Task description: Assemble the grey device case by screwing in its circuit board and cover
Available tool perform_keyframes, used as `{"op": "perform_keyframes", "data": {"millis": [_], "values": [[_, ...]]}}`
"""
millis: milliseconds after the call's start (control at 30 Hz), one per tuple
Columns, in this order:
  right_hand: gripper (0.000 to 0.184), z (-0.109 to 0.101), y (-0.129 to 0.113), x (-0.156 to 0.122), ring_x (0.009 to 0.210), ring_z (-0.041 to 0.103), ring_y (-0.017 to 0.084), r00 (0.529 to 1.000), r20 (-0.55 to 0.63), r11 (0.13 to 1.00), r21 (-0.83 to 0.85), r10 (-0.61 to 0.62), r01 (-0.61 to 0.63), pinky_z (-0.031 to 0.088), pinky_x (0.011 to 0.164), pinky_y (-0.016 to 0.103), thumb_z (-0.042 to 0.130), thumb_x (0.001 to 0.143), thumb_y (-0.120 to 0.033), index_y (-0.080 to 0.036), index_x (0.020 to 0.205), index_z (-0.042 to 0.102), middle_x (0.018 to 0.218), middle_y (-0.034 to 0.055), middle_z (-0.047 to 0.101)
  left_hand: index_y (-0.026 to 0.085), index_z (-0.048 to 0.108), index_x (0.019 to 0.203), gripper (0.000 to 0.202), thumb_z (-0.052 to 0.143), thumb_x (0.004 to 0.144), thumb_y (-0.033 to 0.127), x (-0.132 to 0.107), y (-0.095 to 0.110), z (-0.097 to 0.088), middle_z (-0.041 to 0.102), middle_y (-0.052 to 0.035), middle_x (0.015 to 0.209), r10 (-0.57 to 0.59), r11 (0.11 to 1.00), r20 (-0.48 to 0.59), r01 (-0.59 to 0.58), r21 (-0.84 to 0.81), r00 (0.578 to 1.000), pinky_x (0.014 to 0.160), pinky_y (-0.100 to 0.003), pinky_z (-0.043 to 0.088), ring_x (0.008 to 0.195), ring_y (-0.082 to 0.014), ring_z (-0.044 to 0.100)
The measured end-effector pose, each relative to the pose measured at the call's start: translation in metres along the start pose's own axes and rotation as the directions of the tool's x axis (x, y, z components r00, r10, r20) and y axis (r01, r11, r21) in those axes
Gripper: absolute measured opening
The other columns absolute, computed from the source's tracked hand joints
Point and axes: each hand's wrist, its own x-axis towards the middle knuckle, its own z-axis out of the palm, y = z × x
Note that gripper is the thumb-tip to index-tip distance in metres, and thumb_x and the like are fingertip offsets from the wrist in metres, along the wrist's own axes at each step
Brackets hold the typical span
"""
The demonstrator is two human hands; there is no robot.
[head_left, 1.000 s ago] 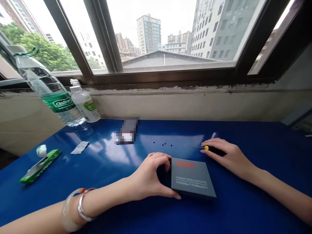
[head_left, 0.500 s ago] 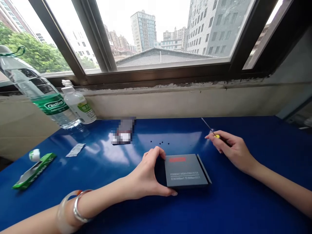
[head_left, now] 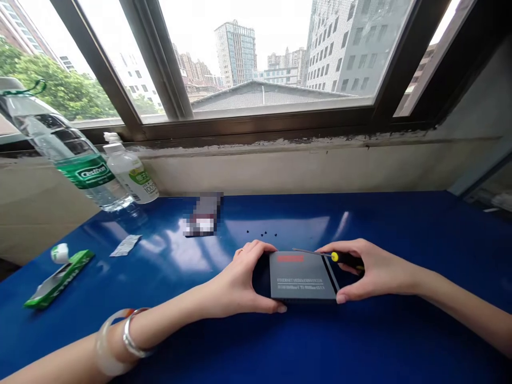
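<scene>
A flat grey Ethernet media converter (head_left: 300,274) lies on the blue table, its printed top facing up. My left hand (head_left: 240,280) grips it from the left, fingers at the far edge and thumb along the near edge. In my right hand (head_left: 378,272) is a screwdriver (head_left: 335,257) with a yellow and black handle, its thin shaft pointing left over the converter's far right corner. My right thumb and a finger reach the end panel (head_left: 331,274) on the converter's right side. Several tiny dark screws (head_left: 264,233) lie just beyond the converter.
At the back left stand a large water bottle (head_left: 86,165) and a smaller bottle (head_left: 134,176). A green box (head_left: 60,280), a white roll (head_left: 60,253), a paper packet (head_left: 126,245) and a blurred-out object (head_left: 206,213) also lie on the table. Wall and window border its far side.
My right hand has moved left and nearer with the screwdriver, from beside the converter to its right end. The shaft now points left over the converter. My left hand keeps its grip.
</scene>
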Motion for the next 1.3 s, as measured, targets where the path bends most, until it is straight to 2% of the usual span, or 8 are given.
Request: {"op": "perform_keyframes", "data": {"millis": [267,500,633,833,1000,1133,1233,1300], "values": [[0.064,-0.002,-0.007,-0.003,0.107,0.06,0.023,1.0,0.004,1.0,-0.029,0.011,-0.01,0.051,0.09,0.027,0.079,0.059,-0.044,-0.024,0.117,0.061,0.114,0.0034,0.063,0.022,0.049,0.114,0.067,0.081,0.058,0.039,-0.006,-0.001,-0.012,0.053,-0.0065,0.116,-0.069,0.996,0.048,0.066,0.068,0.996,0.093,-0.046,0.044,0.11,-0.0299,0.048],[0.066,-0.003,-0.008,-0.003,0.114,0.055,0.024,0.999,0.025,0.999,-0.025,0.029,-0.029,0.05,0.094,0.027,0.079,0.06,-0.047,-0.023,0.119,0.06,0.12,0.0045,0.06,0.024,0.045,0.122,0.07,0.079,0.062,0.037,-0.03,-0.011,-0.025,0.051,-0.0069,0.127,-0.158,0.982,0.022,0.155,0.106,0.987,0.102,-0.048,0.039,0.119,-0.0315,0.046],[0.069,-0.005,-0.01,-0.002,0.119,0.052,0.023,0.998,0.054,0.999,-0.011,0.043,-0.043,0.047,0.1,0.026,0.079,0.061,-0.047,-0.022,0.122,0.057,0.125,0.0046,0.056,0.026,0.043,0.128,0.071,0.076,0.067,0.04,-0.046,-0.021,-0.037,0.049,-0.0067,0.133,-0.185,0.973,0.025,0.179,0.148,0.982,0.105,-0.044,0.039,0.124,-0.0313,0.046],[0.071,-0.006,-0.01,-0.003,0.115,0.054,0.024,0.997,0.061,0.998,-0.021,0.052,-0.051,0.049,0.096,0.029,0.077,0.062,-0.05,-0.021,0.123,0.057,0.123,0.0059,0.057,0.03,0.042,0.133,0.071,0.073,0.07,0.043,-0.064,-0.035,-0.057,0.046,-0.0058,0.141,-0.248,0.943,0.005,0.24,0.231,0.969,0.107,-0.042,0.039,0.13,-0.0315,0.043],[0.069,-0.005,-0.008,-0.005,0.111,0.055,0.028,0.999,0.025,0.999,-0.012,0.032,-0.032,0.051,0.09,0.034,0.078,0.061,-0.049,-0.023,0.122,0.059,0.124,0.0071,0.057,0.032,0.033,0.142,0.076,0.069,0.075,0.041,-0.079,-0.046,-0.072,0.038,-0.0064,0.149,-0.295,0.908,-0.004,0.282,0.311,0.955,0.107,-0.045,0.038,0.135,-0.0335,0.039],[0.06,-0.007,-0.005,-0.006,0.105,0.056,0.026,0.996,-0.094,0.999,0.043,-0.009,0.013,0.048,0.087,0.036,0.07,0.071,-0.047,-0.022,0.124,0.057,0.119,0.0087,0.059,0.029,0.02,0.148,0.088,0.066,0.076,0.051,-0.076,-0.034,-0.068,0.026,-0.0111,0.155,-0.216,0.873,-0.057,0.219,0.436,0.975,0.109,-0.053,0.033,0.141,-0.0378,0.025],[0.052,-0.009,0.004,-0.001,0.084,0.057,0.019,0.978,-0.204,0.99,0.125,-0.032,0.058,0.047,0.069,0.029,0.061,0.078,-0.04,-0.019,0.126,0.052,0.1,0.0076,0.061,0.024,0.021,0.148,0.09,0.06,0.077,0.063,-0.059,-0.01,-0.047,0.026,-0.0149,0.154,-0.038,0.814,-0.127,0.105,0.571,0.991,0.111,-0.058,0.024,0.141,-0.0381,0.024],[0.047,-0.009,0.011,0.003,0.066,0.051,0.014,0.966,-0.255,0.979,0.189,-0.03,0.08,0.041,0.055,0.025,0.055,0.078,-0.032,-0.018,0.122,0.048,0.082,0.003,0.057,0.02,0.026,0.146,0.088,0.057,0.077,0.065,-0.044,0.007,-0.026,0.028,-0.0163,0.154,0.077,0.771,-0.103,0.006,0.637,0.992,0.113,-0.056,0.02,0.141,-0.0362,0.026]]}}
